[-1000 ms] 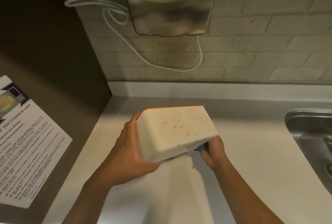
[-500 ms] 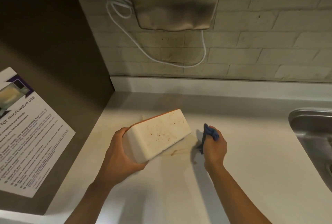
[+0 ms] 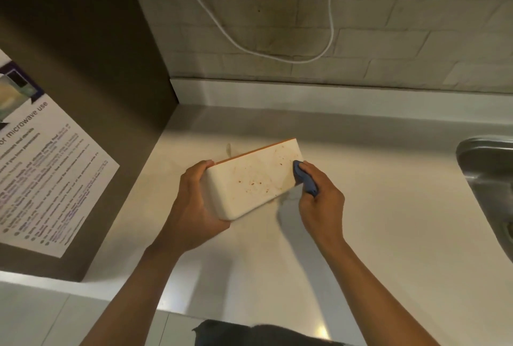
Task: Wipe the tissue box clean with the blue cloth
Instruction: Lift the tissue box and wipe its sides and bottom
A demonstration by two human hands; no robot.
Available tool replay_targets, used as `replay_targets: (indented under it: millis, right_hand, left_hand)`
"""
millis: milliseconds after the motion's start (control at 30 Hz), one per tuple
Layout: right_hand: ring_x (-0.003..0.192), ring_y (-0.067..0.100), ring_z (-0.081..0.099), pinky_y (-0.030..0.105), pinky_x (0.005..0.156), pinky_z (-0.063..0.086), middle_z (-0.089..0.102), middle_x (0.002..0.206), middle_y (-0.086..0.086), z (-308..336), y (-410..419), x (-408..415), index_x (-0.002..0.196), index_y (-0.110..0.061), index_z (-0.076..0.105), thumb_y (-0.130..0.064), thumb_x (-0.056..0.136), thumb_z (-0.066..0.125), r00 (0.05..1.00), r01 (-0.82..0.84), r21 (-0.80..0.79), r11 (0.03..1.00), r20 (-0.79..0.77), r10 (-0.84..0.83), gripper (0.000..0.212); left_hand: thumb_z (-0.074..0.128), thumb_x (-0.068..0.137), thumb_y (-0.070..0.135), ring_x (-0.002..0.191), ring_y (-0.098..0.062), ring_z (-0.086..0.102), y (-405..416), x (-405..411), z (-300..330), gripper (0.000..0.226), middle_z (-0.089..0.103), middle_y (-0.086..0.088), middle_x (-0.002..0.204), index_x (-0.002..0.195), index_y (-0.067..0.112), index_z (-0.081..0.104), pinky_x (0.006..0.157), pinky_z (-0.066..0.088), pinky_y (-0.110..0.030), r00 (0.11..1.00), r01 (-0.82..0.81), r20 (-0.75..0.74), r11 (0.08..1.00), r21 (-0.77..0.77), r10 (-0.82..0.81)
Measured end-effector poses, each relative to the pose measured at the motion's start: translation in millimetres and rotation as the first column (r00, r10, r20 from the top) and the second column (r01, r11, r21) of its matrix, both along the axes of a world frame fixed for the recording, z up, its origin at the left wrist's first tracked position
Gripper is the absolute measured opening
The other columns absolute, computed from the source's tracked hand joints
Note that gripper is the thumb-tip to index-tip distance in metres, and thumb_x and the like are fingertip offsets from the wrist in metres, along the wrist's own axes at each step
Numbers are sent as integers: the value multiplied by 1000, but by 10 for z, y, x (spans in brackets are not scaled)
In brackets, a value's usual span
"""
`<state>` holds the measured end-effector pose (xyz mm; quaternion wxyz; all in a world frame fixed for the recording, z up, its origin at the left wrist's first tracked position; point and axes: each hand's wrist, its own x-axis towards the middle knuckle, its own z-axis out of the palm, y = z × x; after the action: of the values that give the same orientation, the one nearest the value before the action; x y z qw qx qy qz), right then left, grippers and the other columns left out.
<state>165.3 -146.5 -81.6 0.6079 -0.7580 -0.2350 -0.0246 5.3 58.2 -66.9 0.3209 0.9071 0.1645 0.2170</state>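
A white tissue box (image 3: 251, 179) with an orange rim lies tilted on its side over the white counter (image 3: 388, 220), its brown-speckled face turned up toward me. My left hand (image 3: 194, 206) grips the box's near left end. In my right hand (image 3: 319, 201) is a bunched blue cloth (image 3: 305, 179), and the cloth touches the box's right end. Most of the cloth is hidden inside my fist.
A steel sink (image 3: 488, 179) is set in the counter at the right. A brown smear (image 3: 228, 149) marks the counter behind the box. A dark side panel with a microwave notice (image 3: 41, 168) stands at the left. A dryer's white cable (image 3: 277, 51) hangs on the tiled wall.
The box was lowered from a raised position toward the counter. My right hand came out from under it, then moved back left, bringing the cloth against the box's right end.
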Motion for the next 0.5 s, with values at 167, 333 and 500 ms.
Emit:
replay_targets:
  millis: [167, 333, 500]
  right_hand:
    - [115, 10, 56, 16, 100, 42, 55, 124, -22, -16, 54, 23, 128, -19, 61, 1, 92, 56, 994, -17, -62, 998, 108, 24, 42]
    - [114, 2, 54, 9, 98, 39, 57, 125, -11, -39, 45, 35, 130, -19, 58, 6, 90, 57, 994, -63, -84, 994, 83, 70, 47]
    - [120, 8, 54, 11, 100, 38, 59, 126, -6, 2, 106, 115, 128, -15, 62, 7, 91, 55, 991, -71, -159, 985, 100, 87, 43]
  left_hand:
    - [97, 52, 49, 129, -14, 44, -105, 26, 54, 124, 36, 2, 144, 146, 21, 23, 99, 52, -36, 999, -25, 23, 1000, 4, 25]
    - [100, 51, 43, 132, -12, 42, -44, 1, 5, 127, 37, 2, 145, 149, 28, 19, 99, 51, -32, 999, -42, 5, 997, -62, 43]
    - [101, 50, 37, 131, -10, 44, 25, -29, -129, 119, 39, 7, 140, 139, 36, 22, 97, 54, -30, 996, -94, -11, 980, -174, 93]
